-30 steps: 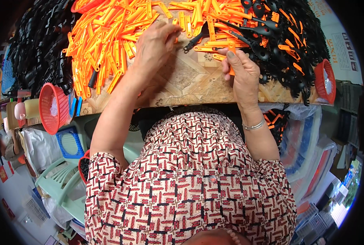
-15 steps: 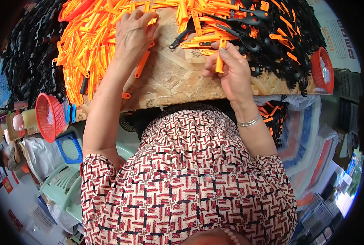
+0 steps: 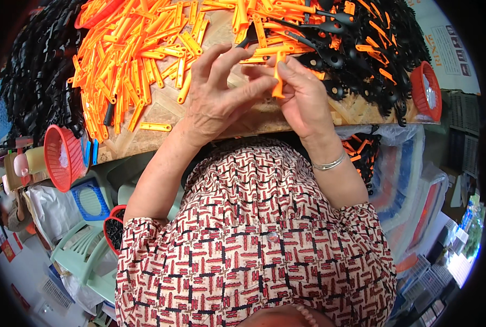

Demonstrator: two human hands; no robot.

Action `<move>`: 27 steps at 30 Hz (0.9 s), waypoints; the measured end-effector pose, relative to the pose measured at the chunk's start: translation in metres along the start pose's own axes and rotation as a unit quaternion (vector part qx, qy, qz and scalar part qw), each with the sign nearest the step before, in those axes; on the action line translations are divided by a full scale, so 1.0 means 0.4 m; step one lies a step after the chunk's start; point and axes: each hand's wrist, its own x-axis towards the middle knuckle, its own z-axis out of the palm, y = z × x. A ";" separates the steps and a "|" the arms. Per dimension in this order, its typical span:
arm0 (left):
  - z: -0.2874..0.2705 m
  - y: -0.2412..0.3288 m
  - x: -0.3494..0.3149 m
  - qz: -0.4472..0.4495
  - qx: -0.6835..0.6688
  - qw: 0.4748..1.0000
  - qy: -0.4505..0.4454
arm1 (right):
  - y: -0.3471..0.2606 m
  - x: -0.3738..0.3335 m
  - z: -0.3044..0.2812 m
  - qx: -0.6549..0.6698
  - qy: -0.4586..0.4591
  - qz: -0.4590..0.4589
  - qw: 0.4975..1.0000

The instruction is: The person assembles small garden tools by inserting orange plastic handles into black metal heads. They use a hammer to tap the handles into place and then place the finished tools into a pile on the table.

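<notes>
My right hand (image 3: 308,101) holds a short orange plastic handle (image 3: 279,73) upright between thumb and fingers, above the near part of the table. From the left, my left hand (image 3: 215,92) reaches across to it. Its thumb and forefinger come together at the handle's left side, while the other fingers stay bent and apart. Whether a smaller piece sits between those fingertips is hidden. A big heap of orange handles (image 3: 126,60) lies to the left of my hands. At the far right are black slotted spoons (image 3: 330,54), some with orange handles.
Black utensil parts (image 3: 41,65) are piled at the far left. A red basket (image 3: 63,158) stands at the table's left edge, another red basket (image 3: 427,91) at its right. Two blue strips (image 3: 92,151) lie near the left corner. A pale green chair (image 3: 85,248) is below.
My left hand has left the orange heap and moved right and nearer, up to the handle in my right hand. My right hand has shifted slightly left, still holding it.
</notes>
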 end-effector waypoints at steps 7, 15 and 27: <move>-0.034 -0.015 -0.033 0.007 -0.109 0.989 0.101 | 0.046 0.012 0.036 -0.150 -0.048 0.133 0.978; -0.096 -0.015 -0.071 -0.497 -0.345 0.796 0.017 | -0.010 0.206 -0.009 -0.824 -0.095 -0.421 0.367; -0.079 -0.008 -0.090 -0.457 -0.356 0.811 0.081 | -0.066 0.268 0.018 -0.344 -0.069 -0.153 0.924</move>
